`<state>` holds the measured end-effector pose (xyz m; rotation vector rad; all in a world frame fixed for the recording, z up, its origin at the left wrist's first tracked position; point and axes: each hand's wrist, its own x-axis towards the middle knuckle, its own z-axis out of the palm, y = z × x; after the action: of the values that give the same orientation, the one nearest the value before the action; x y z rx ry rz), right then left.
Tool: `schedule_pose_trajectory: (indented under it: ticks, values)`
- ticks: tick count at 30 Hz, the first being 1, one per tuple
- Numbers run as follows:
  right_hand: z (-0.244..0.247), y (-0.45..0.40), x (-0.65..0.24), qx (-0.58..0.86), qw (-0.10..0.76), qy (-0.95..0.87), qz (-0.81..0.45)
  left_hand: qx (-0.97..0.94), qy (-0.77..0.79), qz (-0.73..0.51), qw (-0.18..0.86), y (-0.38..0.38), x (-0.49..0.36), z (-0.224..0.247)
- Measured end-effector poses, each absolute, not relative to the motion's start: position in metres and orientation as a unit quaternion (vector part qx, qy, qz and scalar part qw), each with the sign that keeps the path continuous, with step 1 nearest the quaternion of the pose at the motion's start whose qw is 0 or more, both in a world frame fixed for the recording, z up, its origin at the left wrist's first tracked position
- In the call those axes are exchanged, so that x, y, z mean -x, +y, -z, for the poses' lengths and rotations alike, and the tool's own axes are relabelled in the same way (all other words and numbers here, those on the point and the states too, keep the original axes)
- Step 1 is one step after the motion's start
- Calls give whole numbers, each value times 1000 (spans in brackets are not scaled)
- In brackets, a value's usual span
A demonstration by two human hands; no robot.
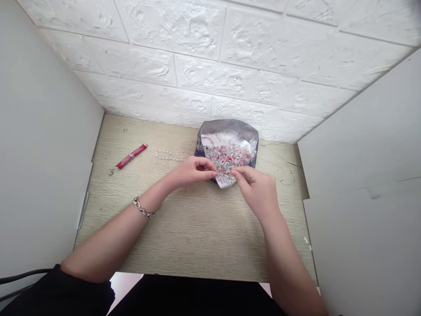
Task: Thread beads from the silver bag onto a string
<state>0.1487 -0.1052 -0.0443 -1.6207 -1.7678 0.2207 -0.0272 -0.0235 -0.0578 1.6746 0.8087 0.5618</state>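
A silvery open bag (230, 127) stands against the wall, with many small pink, white and coloured beads (230, 156) in it. My left hand (198, 170) is at the bag's front left, thumb and fingertips pinched together over the beads; whatever they hold is too small to make out. From the right, my right hand (255, 184) reaches over the bag's front edge, its thumb and forefinger closed on something tiny that I cannot identify. A small gap separates the two hands. A silver chain bracelet (144, 209) circles my left wrist.
A red tube-like item (131, 156) with metal ends lies at the left of the table (197, 237). Near the bag's left side is a pale beaded strand (167, 154). Thin thread (283, 169) curls on the right. White brick-patterned wall behind, pale panels on both sides.
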Motion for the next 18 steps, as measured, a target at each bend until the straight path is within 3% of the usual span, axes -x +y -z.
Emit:
schedule_pose_trajectory:
  ticks: [3,7,11,18]
  values:
    - [39,-107,-146,610,478,-613,-151,-744,355,-215,524,-23,28,61]
    - [38,-105,-145,611,565,-514,-208,-797,389,-265,378,-24,28,68]
    - [39,-103,-147,597,595,-476,-251,-830,393,-289,271,-24,27,73]
    - [40,-101,-147,580,605,-466,-284,-820,398,-324,253,-28,28,73]
